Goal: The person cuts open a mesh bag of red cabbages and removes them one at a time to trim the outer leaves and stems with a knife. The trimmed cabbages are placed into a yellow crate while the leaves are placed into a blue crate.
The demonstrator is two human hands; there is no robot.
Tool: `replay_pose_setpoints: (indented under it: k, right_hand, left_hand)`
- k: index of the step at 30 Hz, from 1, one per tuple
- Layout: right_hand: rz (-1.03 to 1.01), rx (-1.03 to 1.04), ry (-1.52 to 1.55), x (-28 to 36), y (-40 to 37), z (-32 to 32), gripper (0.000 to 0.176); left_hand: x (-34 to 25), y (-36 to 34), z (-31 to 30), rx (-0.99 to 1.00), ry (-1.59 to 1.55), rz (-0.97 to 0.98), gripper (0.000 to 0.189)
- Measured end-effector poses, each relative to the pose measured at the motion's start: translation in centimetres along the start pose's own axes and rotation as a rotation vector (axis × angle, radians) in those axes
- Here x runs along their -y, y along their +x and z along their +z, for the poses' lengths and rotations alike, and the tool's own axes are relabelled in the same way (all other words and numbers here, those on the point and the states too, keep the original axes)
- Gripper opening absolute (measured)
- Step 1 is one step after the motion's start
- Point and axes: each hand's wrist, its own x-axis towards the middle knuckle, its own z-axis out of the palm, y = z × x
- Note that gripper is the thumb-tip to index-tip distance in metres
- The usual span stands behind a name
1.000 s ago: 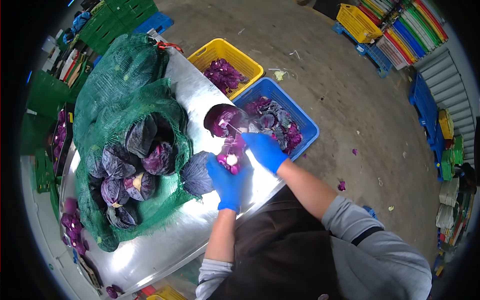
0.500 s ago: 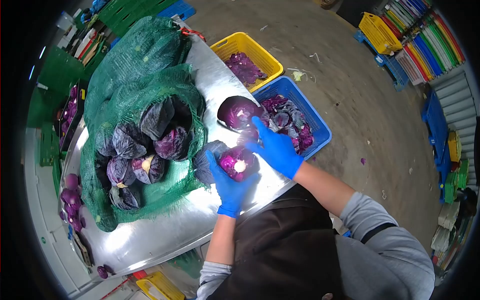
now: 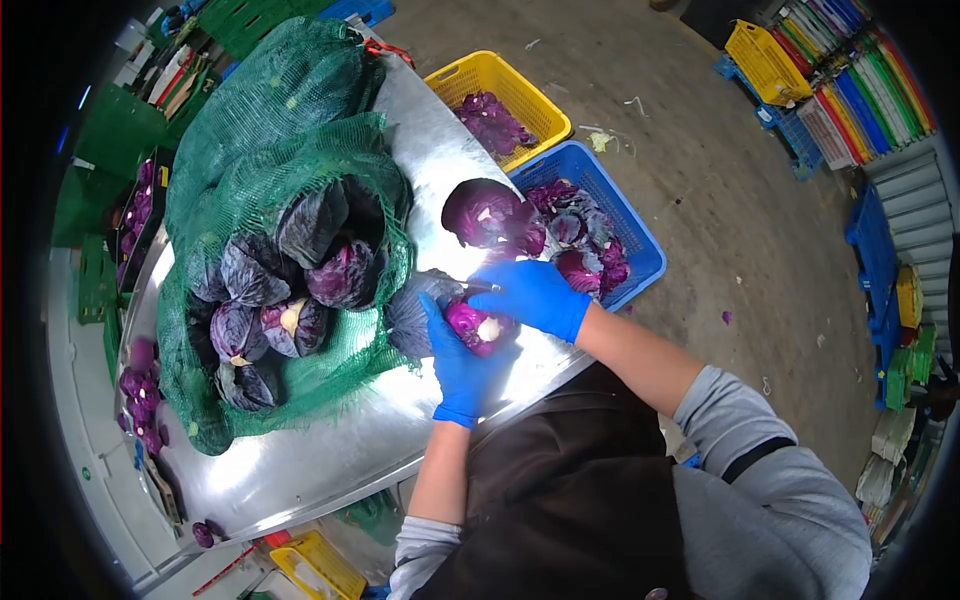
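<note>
A peeled purple cabbage [image 3: 470, 325] with a pale cut stem rests in my left hand [image 3: 462, 370], whose gloved fingers wrap its near side. Over the top of this cabbage my right hand [image 3: 540, 297], also in a blue glove, is closed, and a thin greyish edge shows at its fingertips; I cannot make out what it is. Touching the held cabbage on the left is a darker, leafy cabbage [image 3: 410, 318]. Beyond my hands, a glossy purple cabbage [image 3: 485, 212] sits on the metal table [image 3: 425, 135].
Green net sacks [image 3: 270, 110] fill the table's left, one open with several cabbages [image 3: 255, 272] showing. A blue crate [image 3: 640, 262] and a yellow crate [image 3: 553, 118], both with purple leaves inside, stand beyond the table. Purple cabbages [image 3: 140, 395] line the far left.
My right hand has moved left and down, from beside the cabbage to over its top, and its fingers have drawn together. My left hand keeps its hold.
</note>
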Motion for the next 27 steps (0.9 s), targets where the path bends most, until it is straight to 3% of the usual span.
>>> replay_pose_setpoints:
  k: [2, 4, 5, 7, 8, 9, 10, 14, 16, 18, 19, 20, 22, 23, 27]
  right_hand:
    - [0.085, 0.064, 0.095, -0.1, 0.1, 0.3, 0.038]
    - [-0.011, -0.016, 0.037, -1.3, 0.8, 1.2, 0.035]
    - [0.05, -0.051, 0.199, -1.8, 1.3, 1.6, 0.033]
    - [0.233, -0.072, 0.505, -2.5, 2.0, 1.7, 0.026]
    - [0.228, -0.07, 0.506, -2.8, 1.9, 1.4, 0.026]
    - [0.273, -0.068, 0.194, -3.1, 1.7, 1.0, 0.023]
    - [0.313, -0.065, -0.118, -3.3, 1.3, 0.6, 0.021]
    - [0.425, 0.045, -0.331, -3.4, -0.2, -1.1, 0.024]
    - [0.162, -0.184, 0.021, -0.8, -1.4, -2.8, 0.036]
    - [-0.133, -0.063, 0.208, 1.6, -1.3, -3.3, 0.046]
    - [-0.142, 0.074, 0.413, 3.1, -1.3, -3.6, 0.045]
    - [-0.143, 0.068, 0.413, 3.2, -1.1, -2.9, 0.045]
    - [-0.343, -0.03, 0.402, 3.2, -0.8, -2.2, 0.039]
    - [-0.194, 0.045, 0.379, 3.8, -0.9, -3.5, 0.036]
    - [-0.2, 0.11, 0.234, 3.1, -0.3, -4.4, 0.035]
  left_hand:
    - [1.5, -0.4, -0.5, 0.052, -0.027, -0.069, 0.099]
    - [2.8, -0.7, -1.3, 0.095, -0.052, -0.137, 0.12]
    - [3.2, -1.1, -1.7, 0.119, -0.061, -0.173, 0.131]
    - [3.7, -2.2, -2.3, 0.086, 0.071, -0.089, 0.132]
    - [3.8, -2.6, -2.5, 0.053, 0.196, -0.001, 0.133]
    - [3.8, -3.1, -2.5, 0.035, 0.163, -0.016, 0.135]
    - [3.4, -3.3, -2.4, 0.03, 0.164, -0.017, 0.135]
    - [1.5, -3.2, -2.8, -0.107, -0.196, -0.144, 0.133]
    - [0.3, -2.7, -3.5, -0.154, -0.352, -0.217, 0.132]
    - [-0.7, -1.7, -4.1, -0.114, -0.355, -0.168, 0.129]
    - [-0.9, -1.4, -4.1, -0.102, -0.409, -0.177, 0.126]
    - [-0.7, -1.1, -4.2, -0.098, -0.407, -0.173, 0.126]
    - [-0.8, -0.4, -4.3, -0.057, -0.502, -0.198, 0.117]
    - [-1.8, -0.4, -4.1, -0.082, -0.6, -0.251, 0.103]
    - [-2.7, -0.3, -3.7, -0.063, -0.541, -0.217, 0.094]
